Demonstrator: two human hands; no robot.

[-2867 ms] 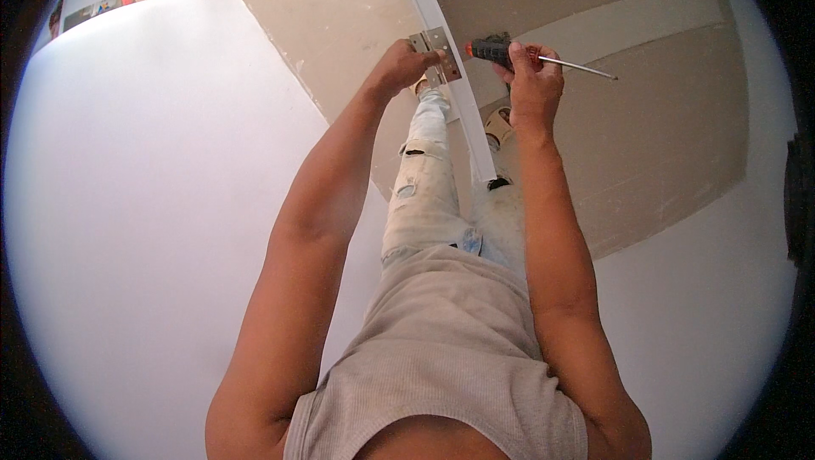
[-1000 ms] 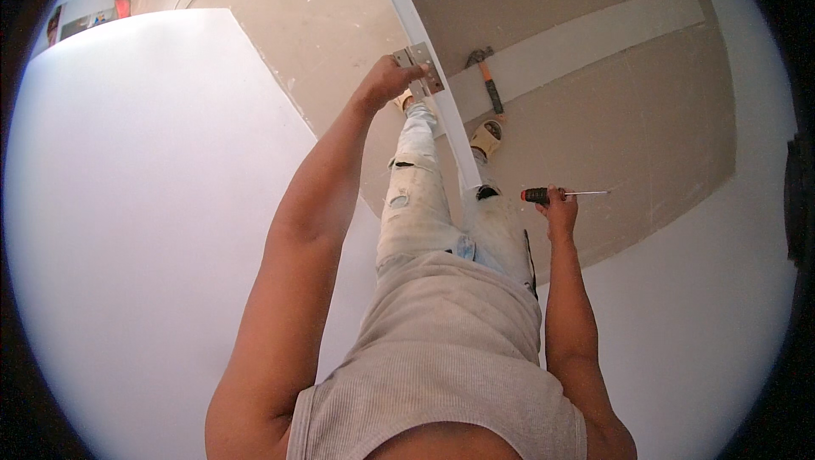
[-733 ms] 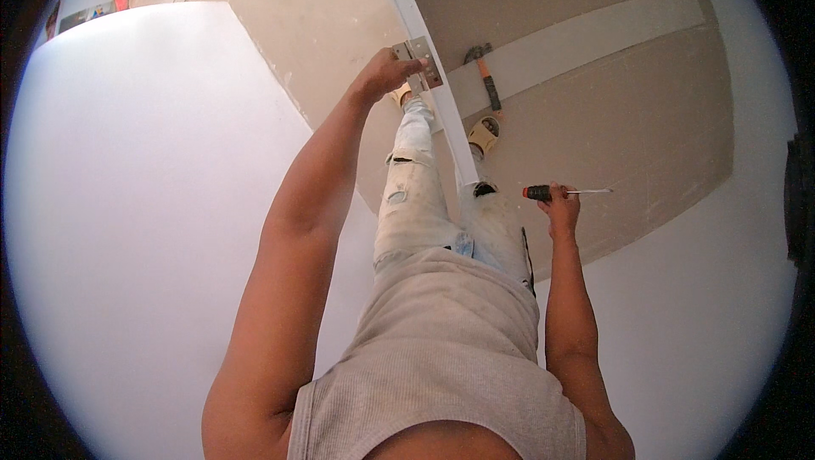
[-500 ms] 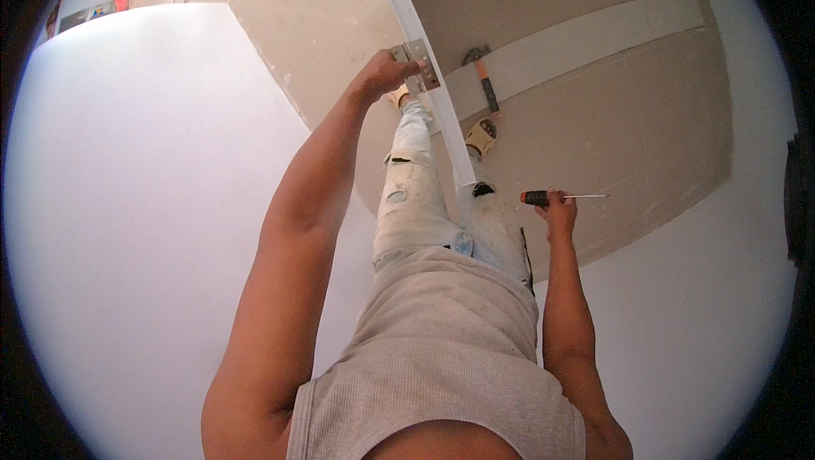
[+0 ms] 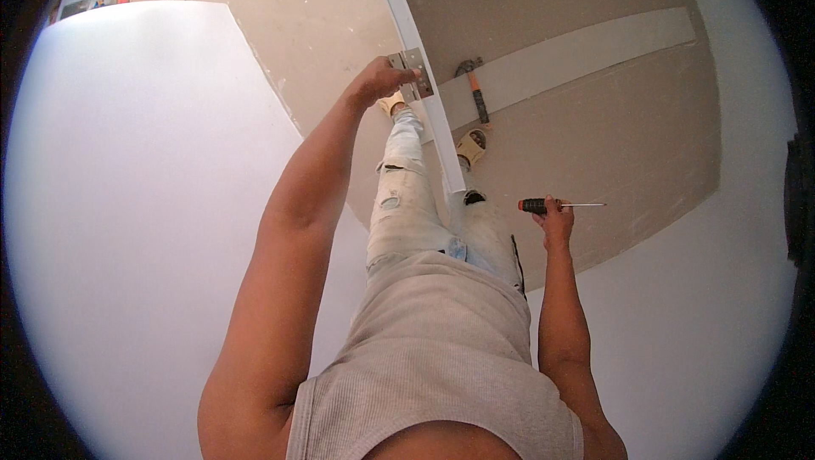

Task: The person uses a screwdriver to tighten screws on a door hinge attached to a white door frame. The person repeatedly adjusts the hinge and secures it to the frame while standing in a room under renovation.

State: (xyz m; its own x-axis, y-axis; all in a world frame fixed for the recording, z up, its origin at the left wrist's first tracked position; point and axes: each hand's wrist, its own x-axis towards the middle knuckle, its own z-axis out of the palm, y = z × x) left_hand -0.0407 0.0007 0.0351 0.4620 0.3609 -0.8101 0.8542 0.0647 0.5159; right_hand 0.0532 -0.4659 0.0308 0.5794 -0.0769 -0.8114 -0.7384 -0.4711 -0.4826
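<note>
My left hand (image 5: 380, 82) reaches up and presses a silver metal hinge (image 5: 412, 72) against the edge of a white door (image 5: 416, 53). My right hand (image 5: 552, 221) hangs lower at my right side and grips a screwdriver (image 5: 556, 204) with a black and red handle, its thin shaft pointing right. The two hands are well apart. Below them I see my own legs in pale ripped jeans (image 5: 407, 205) and light shoes.
A hammer (image 5: 474, 91) with an orange handle lies on the beige floor beside a long white strip of trim (image 5: 577, 53). A large white wall (image 5: 127, 205) fills the left side. Another white surface (image 5: 705, 307) curves along the right.
Nearly three seconds ago my right hand held the screwdriver up beside the hinge; it has since dropped to my right side. My left hand has stayed on the hinge.
</note>
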